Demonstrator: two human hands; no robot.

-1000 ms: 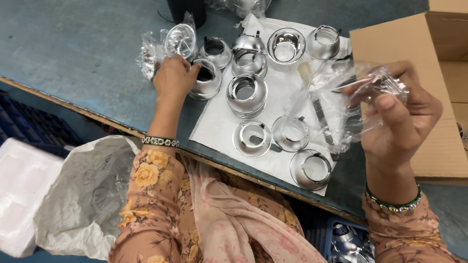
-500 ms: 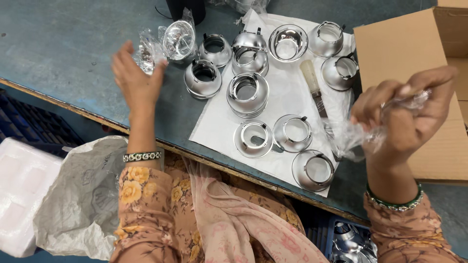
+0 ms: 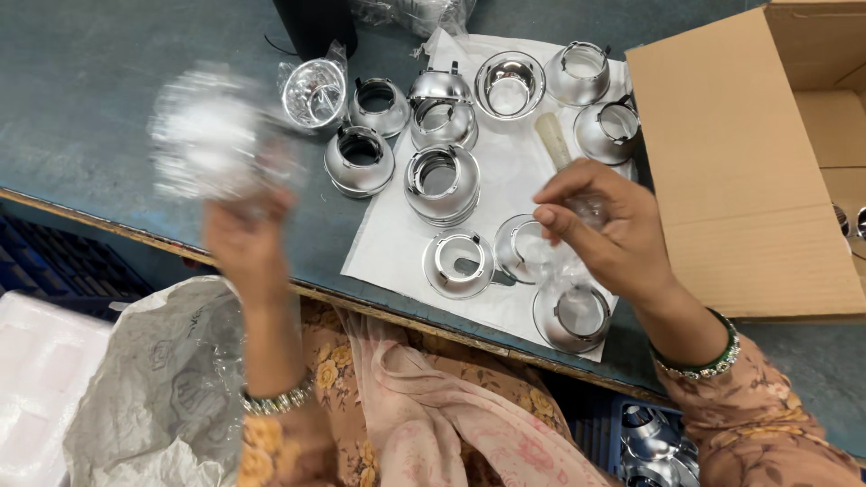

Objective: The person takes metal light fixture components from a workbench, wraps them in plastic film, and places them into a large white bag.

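Gripping a blurred clear plastic bag (image 3: 203,135) in my raised left hand (image 3: 245,243), I pinch thin clear plastic (image 3: 591,209) with my right hand (image 3: 606,236) above shiny metal cups (image 3: 442,180) on white paper (image 3: 397,243), beside a cardboard box (image 3: 740,162).

A cardboard box (image 3: 749,162) and a grey plastic bag (image 3: 162,379) flank the blue table (image 3: 108,99).

- Ten bare chrome reflector cups (image 3: 440,182) are counted on or beside the white paper sheet (image 3: 388,243).
- One more cup, bagged in clear plastic (image 3: 313,92), is counted on the tabletop (image 3: 108,72).
- One blurred wrapped piece (image 3: 206,135) is seen raised.
- One brush (image 3: 552,140) and one cardboard box (image 3: 749,171) are counted.
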